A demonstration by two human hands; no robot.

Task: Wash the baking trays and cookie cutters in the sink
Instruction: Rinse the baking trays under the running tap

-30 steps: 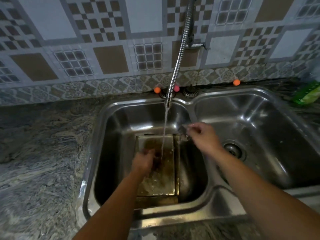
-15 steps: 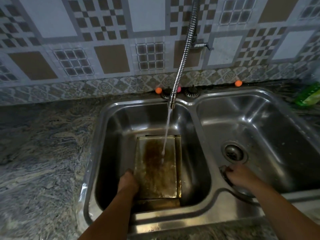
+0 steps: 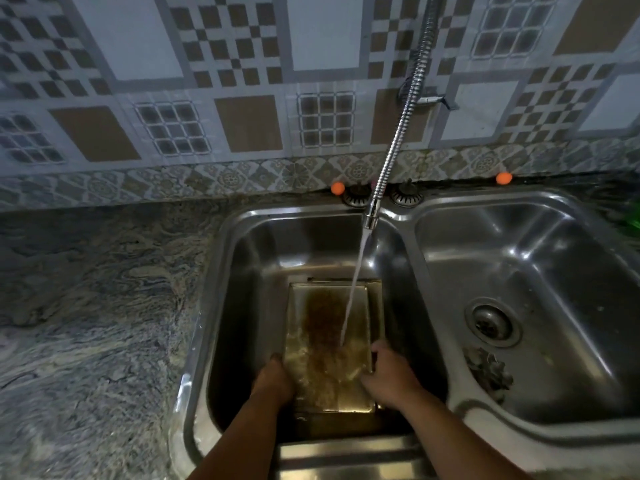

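A stained rectangular baking tray [image 3: 322, 327] lies in the left sink basin [image 3: 263, 271], on top of another tray whose edge [image 3: 377, 306] shows along its right side. Water runs from the flexible tap hose [image 3: 391, 157] onto the tray. My left hand [image 3: 273, 379] grips the tray's left edge near the front. My right hand [image 3: 388, 372] grips its right edge. A crumpled metal scrubber [image 3: 488, 372] lies in the right basin [image 3: 554, 258] below the drain [image 3: 491, 322].
Marbled stone counter [image 3: 86, 323] spreads to the left of the sink. Tiled wall [image 3: 242, 98] stands behind. Two sink strainers [image 3: 356, 197] and small orange balls [image 3: 337, 188] sit at the back rim. A green object [image 3: 635, 216] peeks in at the right edge.
My right hand carried the scrubber to the right basin, left it there, and came back to the tray's right edge. My left hand slid from the tray's middle to its left edge.
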